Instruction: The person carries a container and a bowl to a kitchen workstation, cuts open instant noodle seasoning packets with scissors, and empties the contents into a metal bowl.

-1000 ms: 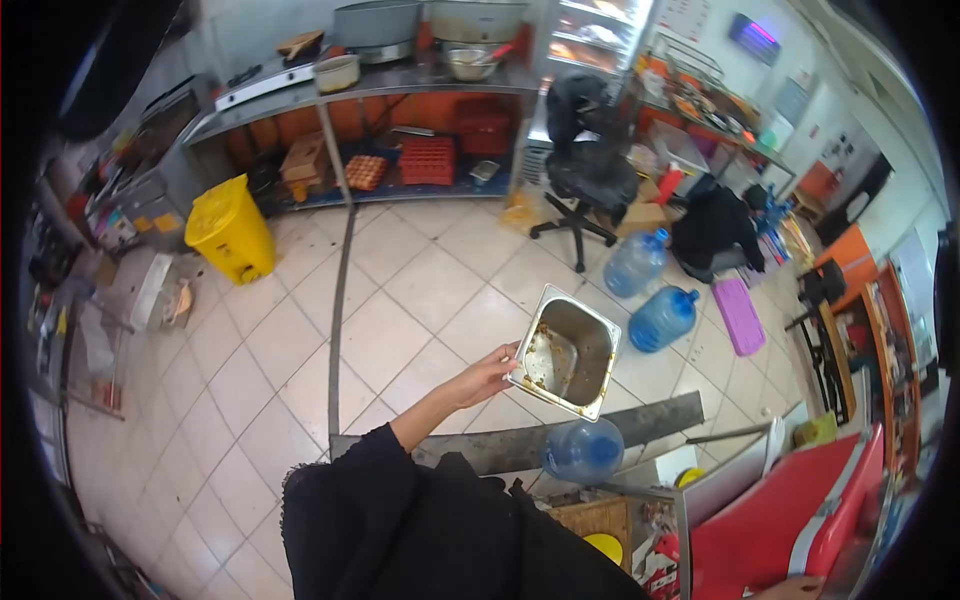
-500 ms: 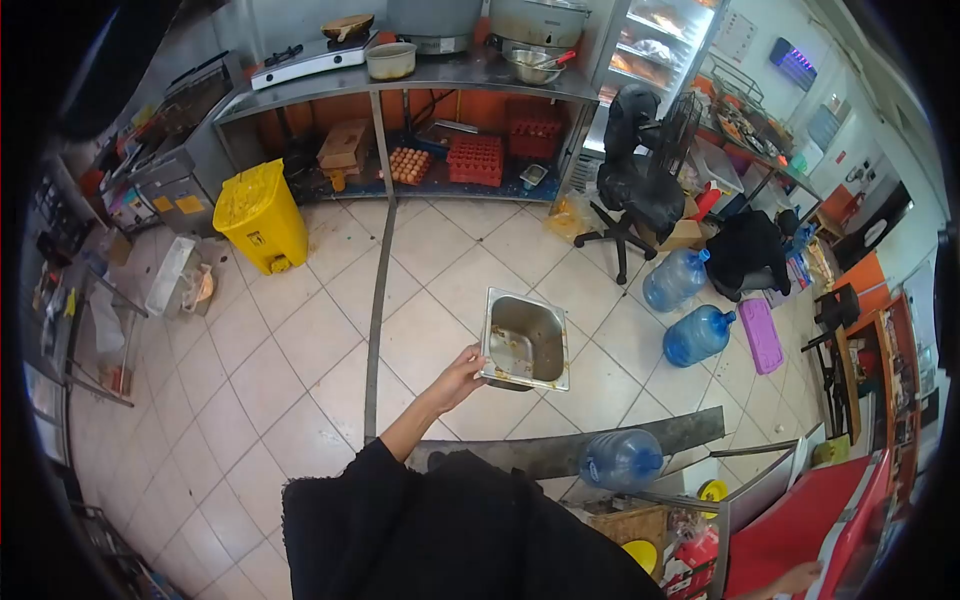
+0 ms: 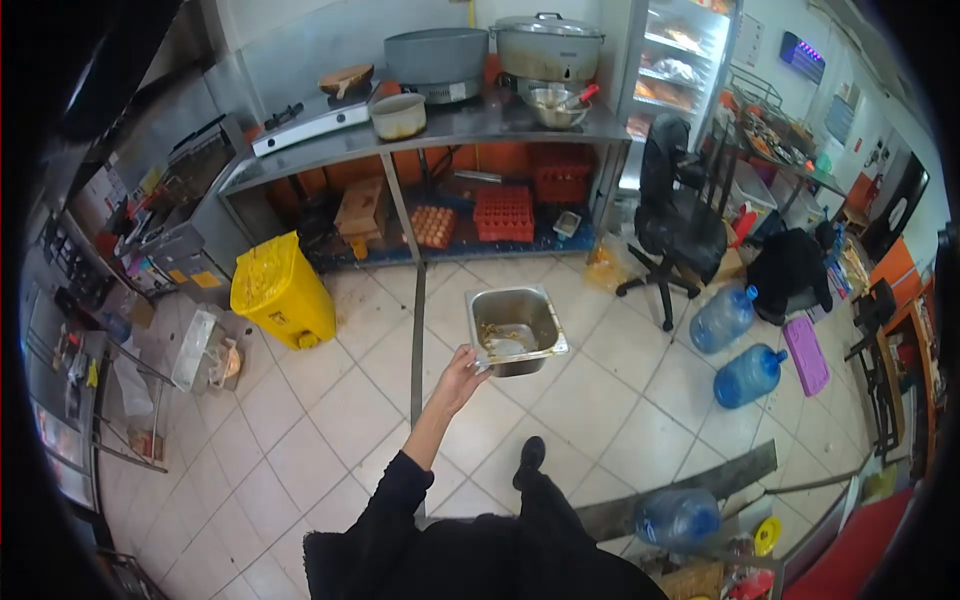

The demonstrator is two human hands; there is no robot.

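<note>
Here comes the left hand [image 3: 460,382], closed firmly around the near-left corner of the square metal pan [image 3: 538,315], carrying it out in front of the body, open side up, well clear of the floor. The pan now sits more level than a second ago, with brown scraps [image 3: 489,333] showing inside. And the right hand, which was over at the red panel [image 3: 850,555], has dropped out of view, so whether it grips anything, I cannot tell. A black shoe [image 3: 530,460] has come into sight below and right of the left hand, and the steel counter [image 3: 475,122] beyond it looms larger. That reads as a person on the move, the pan probably in transit in one hand. The yellow bin [image 3: 285,300] stands to the left hand's far left; blue bottles [image 3: 750,377] stand off to its right.
</note>
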